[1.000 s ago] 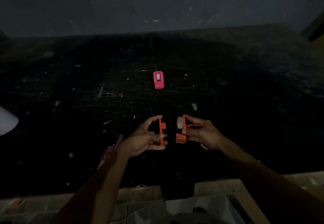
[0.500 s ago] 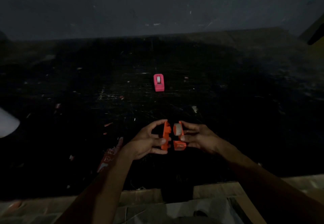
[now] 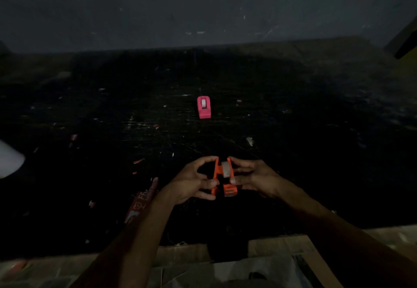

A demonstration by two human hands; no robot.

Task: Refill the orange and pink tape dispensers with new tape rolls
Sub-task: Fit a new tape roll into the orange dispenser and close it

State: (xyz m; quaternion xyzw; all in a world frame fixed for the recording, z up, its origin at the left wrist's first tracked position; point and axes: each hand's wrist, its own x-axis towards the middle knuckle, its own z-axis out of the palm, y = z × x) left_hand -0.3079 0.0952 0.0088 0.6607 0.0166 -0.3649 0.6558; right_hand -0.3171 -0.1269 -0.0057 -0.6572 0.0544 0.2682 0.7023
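Dim black tabletop (image 3: 316,129) against a grey wall (image 3: 203,5).
Scratches and small scraps (image 3: 138,161) fleck the tabletop; the wall is scuffed; a pale wooden edge (image 3: 180,251) runs nearest.

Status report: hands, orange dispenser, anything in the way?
Left hand pinches orange cover; right hand holds orange body with tape roll. Halves close together, not fully shut. Pink dispenser sits farther back, clear of the hands.

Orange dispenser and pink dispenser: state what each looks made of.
Orange dispenser: likely moulded plastic, matte; uniform bright colour, thin rigid halves. Pink dispenser: likely the same plastic; even colour, rounded edges. Dim light leaves sheen unsure.
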